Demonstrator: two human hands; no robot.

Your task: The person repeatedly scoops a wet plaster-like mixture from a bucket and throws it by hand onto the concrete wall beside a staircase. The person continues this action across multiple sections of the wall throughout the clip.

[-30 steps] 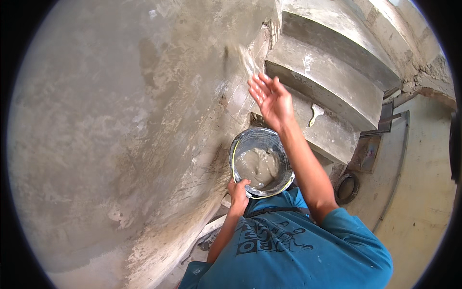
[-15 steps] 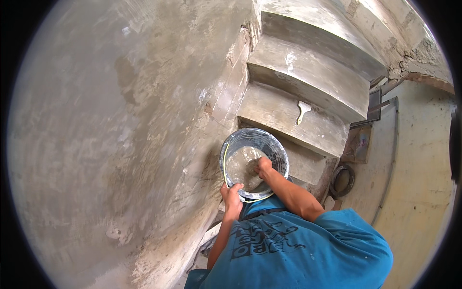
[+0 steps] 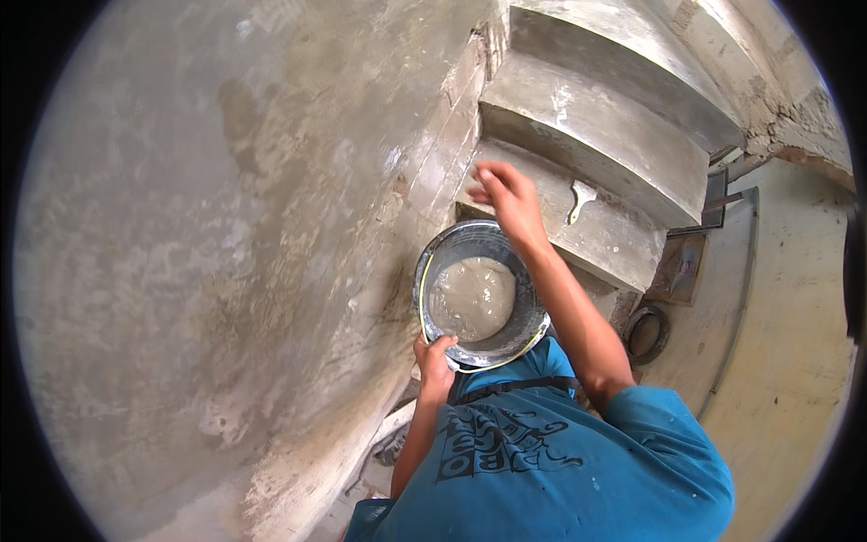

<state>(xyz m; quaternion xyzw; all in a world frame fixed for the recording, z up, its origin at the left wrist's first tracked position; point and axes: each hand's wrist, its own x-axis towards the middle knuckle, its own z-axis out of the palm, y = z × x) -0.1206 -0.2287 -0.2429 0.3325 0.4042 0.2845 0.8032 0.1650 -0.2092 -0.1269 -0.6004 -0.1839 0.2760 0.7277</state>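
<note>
A dark bucket (image 3: 528, 330) is in front of my body, partly filled with wet grey-beige cement slurry (image 3: 472, 298). My left hand (image 3: 434, 358) grips its near-left rim, thumb over the edge and fingers outside. A thin yellow-green handle (image 3: 423, 303) runs along the left side of the bucket. Raised above the far rim, my right hand (image 3: 506, 197) is out of the slurry, fingers apart and slightly blurred, with nothing visible in it. A flat scraper (image 3: 581, 200) with a pale blade lies on a stair tread just right of that hand.
Concrete steps (image 3: 596, 117) climb away ahead and to the right. A rough plastered wall (image 3: 226, 271) fills the left side. To the right, lower down, are a tyre-like black ring (image 3: 646, 335) and a pale yellowish surface (image 3: 777, 316).
My right hand has come up out of the slurry and moved forward past the bucket's far rim. My left hand still holds the near-left rim.
</note>
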